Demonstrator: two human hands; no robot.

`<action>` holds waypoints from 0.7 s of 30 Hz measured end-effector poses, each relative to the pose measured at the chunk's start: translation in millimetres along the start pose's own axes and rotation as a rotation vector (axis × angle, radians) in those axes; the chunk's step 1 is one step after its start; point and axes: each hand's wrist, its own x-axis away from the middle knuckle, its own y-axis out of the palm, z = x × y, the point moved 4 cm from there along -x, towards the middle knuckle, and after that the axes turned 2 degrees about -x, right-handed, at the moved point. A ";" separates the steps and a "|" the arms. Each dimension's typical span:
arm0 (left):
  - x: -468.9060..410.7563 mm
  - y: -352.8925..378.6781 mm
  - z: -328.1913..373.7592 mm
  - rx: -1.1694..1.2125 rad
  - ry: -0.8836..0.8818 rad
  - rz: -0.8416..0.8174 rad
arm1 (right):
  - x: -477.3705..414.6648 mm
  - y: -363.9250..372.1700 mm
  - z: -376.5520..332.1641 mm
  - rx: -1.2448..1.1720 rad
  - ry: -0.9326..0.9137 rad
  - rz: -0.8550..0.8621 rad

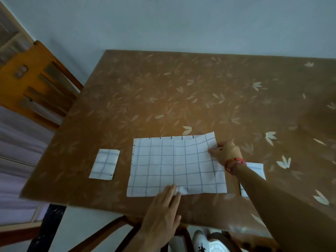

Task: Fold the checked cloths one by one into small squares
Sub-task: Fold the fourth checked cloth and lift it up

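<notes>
A white cloth with a blue checked grid (pixel 174 166) lies flat near the front edge of the brown counter with a pale leaf pattern (pixel 181 91), as a wide rectangle with its long axis running from left to right. Its far right corner is lifted a little off the counter. The right hand (pixel 225 153) pinches the right edge of this cloth just below that corner, with the fingers closed on the fabric. The left hand (pixel 163 213) is open and flat, and its fingertips (pixel 172 190) press on the near edge of the cloth, where the fabric wrinkles. To the left, apart from it, lies a small folded checked cloth (pixel 104 164), with its long axis pointing away from the person. Another white cloth (pixel 256 170) lies to the right, partly hidden under the right forearm.
</notes>
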 end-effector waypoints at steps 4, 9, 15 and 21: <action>3.9 11.9 -1.7 -0.035 -0.024 -0.035 | -5.3 7.4 0.9 0.013 0.005 0.008; 3.6 1.7 3.6 -0.117 -0.011 -0.007 | -9.7 11.5 -0.6 -0.019 0.008 0.027; -4.1 14.1 5.4 -0.082 0.031 -0.065 | -16.0 12.7 -0.6 -0.033 0.032 0.054; -6.6 21.8 3.6 -0.053 0.006 -0.080 | 16.8 12.5 -11.7 0.278 -0.210 0.156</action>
